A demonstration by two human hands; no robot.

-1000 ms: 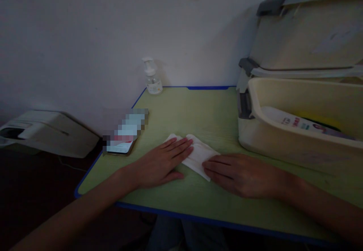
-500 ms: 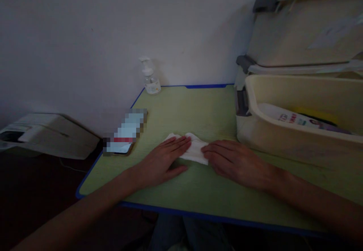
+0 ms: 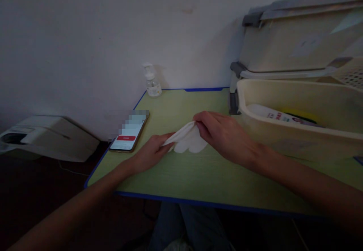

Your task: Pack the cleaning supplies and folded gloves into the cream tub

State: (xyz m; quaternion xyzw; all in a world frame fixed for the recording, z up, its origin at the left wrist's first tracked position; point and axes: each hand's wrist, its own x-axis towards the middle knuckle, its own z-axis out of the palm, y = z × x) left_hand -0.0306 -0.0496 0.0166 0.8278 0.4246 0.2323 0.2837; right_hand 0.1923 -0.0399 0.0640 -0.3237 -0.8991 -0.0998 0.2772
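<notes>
A thin white cloth point(image 3: 187, 139) is stretched between my two hands over the green tabletop point(image 3: 181, 179). My left hand point(image 3: 154, 151) pinches its left end between thumb and fingers, low over the table. With its fingertips closed on the upper right corner, my right hand point(image 3: 221, 132) holds that side higher. The cloth slants up from left to right, and its rounded lower folds hang near or on the tabletop. I cannot tell whether they touch it.
A phone point(image 3: 127, 134) with a lit screen lies left of my hands. A clear pump bottle point(image 3: 153, 86) stands at the back left. On the right is an open cream bin point(image 3: 283, 130) holding a white packet point(image 3: 272, 114). A white machine-like box point(image 3: 68, 137) sits beyond the left edge.
The cloth lay flat on the table under both hands; now it is gripped and raised. My right hand rose, and my left hand's spread fingers closed on the left end. The view shifted slightly.
</notes>
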